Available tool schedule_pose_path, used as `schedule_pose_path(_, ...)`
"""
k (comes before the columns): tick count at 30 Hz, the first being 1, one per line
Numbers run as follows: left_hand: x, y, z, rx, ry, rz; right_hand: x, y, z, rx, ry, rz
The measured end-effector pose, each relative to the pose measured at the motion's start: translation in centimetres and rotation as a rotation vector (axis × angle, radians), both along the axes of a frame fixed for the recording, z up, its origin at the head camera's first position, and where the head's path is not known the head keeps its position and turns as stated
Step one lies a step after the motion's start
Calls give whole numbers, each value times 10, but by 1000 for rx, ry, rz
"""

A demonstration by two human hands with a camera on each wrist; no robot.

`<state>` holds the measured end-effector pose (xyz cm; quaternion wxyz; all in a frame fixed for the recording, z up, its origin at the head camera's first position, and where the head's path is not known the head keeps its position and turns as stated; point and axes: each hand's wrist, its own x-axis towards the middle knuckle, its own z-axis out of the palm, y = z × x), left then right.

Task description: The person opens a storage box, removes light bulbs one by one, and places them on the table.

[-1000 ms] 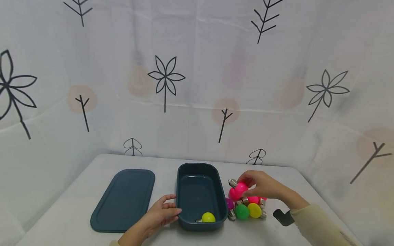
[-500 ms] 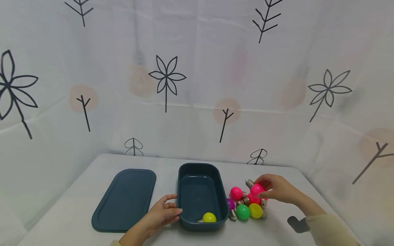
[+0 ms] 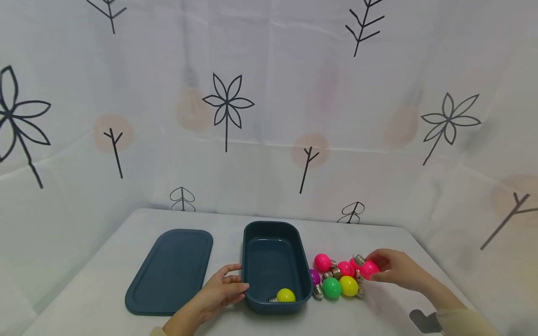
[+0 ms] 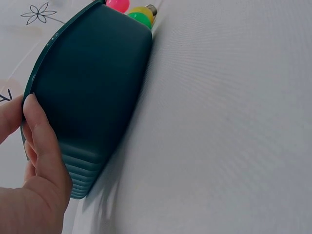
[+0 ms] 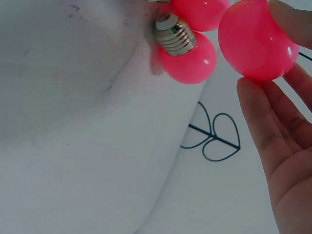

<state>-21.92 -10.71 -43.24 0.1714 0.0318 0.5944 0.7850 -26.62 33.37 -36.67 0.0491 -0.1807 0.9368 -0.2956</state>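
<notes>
My right hand [image 3: 397, 267] pinches a round pink light bulb [image 3: 370, 270] between thumb and fingertips, above the right end of a heap of bulbs. Its metal screw base points up and left. In the right wrist view the pink bulb [image 5: 256, 41] shows close up, with another pink bulb [image 5: 190, 63] behind it. My left hand [image 3: 220, 289] holds the left rim of a dark blue deep container [image 3: 248, 305], near its front corner. A yellow bulb [image 3: 286, 295] lies inside, at the container's near end. In the left wrist view, fingers [image 4: 44, 136] lie against the outer wall.
Right of the container lie a purple bulb [image 3: 315, 277], a green bulb [image 3: 332, 288], a yellow bulb [image 3: 348, 286] and several pink ones, among them a pink bulb [image 3: 322, 262]. A flat dark blue lid [image 3: 170, 273] lies to the left. Patterned cloth [image 3: 269, 116] hangs behind.
My right hand has carried the pink bulb rightward across the heap and a little nearer to me. The left hand and the container have stayed in place.
</notes>
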Motion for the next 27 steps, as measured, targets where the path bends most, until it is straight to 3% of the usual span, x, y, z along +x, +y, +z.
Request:
schedule_pose_path(15, -2, 0, -3, 2, 0, 5, 4, 20, -21, 58, -113, -37)
schedule_pose_path(22, -2, 0, -4, 7, -5, 8, 5, 20, -28, 81, -123, 0)
schedule_pose_path(27, -2, 0, -3, -5, -9, 10, 4, 18, -31, 92, -135, -24)
